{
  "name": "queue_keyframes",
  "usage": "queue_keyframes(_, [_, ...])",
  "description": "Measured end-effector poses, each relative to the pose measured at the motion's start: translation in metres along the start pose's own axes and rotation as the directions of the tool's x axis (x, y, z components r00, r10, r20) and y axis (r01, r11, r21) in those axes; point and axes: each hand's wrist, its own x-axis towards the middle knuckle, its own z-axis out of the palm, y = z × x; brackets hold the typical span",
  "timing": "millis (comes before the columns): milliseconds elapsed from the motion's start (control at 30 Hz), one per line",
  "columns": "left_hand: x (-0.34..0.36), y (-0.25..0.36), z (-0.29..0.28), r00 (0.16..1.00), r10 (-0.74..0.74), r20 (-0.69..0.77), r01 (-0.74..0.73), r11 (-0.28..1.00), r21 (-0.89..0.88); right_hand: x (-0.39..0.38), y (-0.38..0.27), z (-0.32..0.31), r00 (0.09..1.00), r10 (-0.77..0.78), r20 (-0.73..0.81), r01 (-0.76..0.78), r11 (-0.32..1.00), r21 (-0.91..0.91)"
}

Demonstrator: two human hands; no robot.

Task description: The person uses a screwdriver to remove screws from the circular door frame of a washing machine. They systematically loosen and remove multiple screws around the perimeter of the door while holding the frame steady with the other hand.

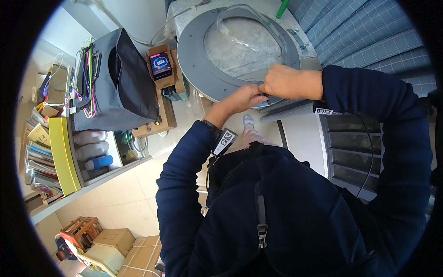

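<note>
At 12 o'clock, round grey washer door [203, 69] w/ clear bowl-shaped window [247, 39], swung open and facing up toward the camera. Both hands meeting at its lower rim, approx 1 o'clock from frame centre: left hand [247, 98] curled, fingertips pinching at the door edge by a small dark bit, maybe the latch — too small to tell exactly; right hand [288, 82] closed into a loose fist, pressed on the rim just beside the left, knuckles touching it. Judging by this, step in hand = gripping/working the door's edge, hold being set, not yet swung. Next move prob calls for a firm two-hand grip kept on the rim and a steady push or pull along the hinge arc, w/o fingers slipping into the gap. At 9–10 o'clock, grey fabric bag [115, 83] on shelf [92, 177], cardboard box [161, 67] beside it, well apart from hands. At 2 o'clock, blue tiled wall [364, 32].
</note>
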Motion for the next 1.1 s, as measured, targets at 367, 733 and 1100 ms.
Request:
queue_keyframes(367, [0.005,-0.002,0.010,0.999,-0.011,-0.046,0.016,0.994,0.112,0.005,0.014,-0.003,0.650,0.171,0.741,-0.750,-0.013,0.661])
queue_keyframes(733, [-0.003,0.006,0.004,0.998,-0.013,-0.058,0.019,0.994,0.107,0.007,-0.005,-0.002,0.974,0.114,0.196,-0.170,0.940,0.297])
queue_keyframes(1100, [0.001,0.005,0.018,0.978,0.016,-0.207,0.005,0.995,0.101,-0.013,-0.001,-0.002,0.923,0.348,0.166,-0.381,0.764,0.521])
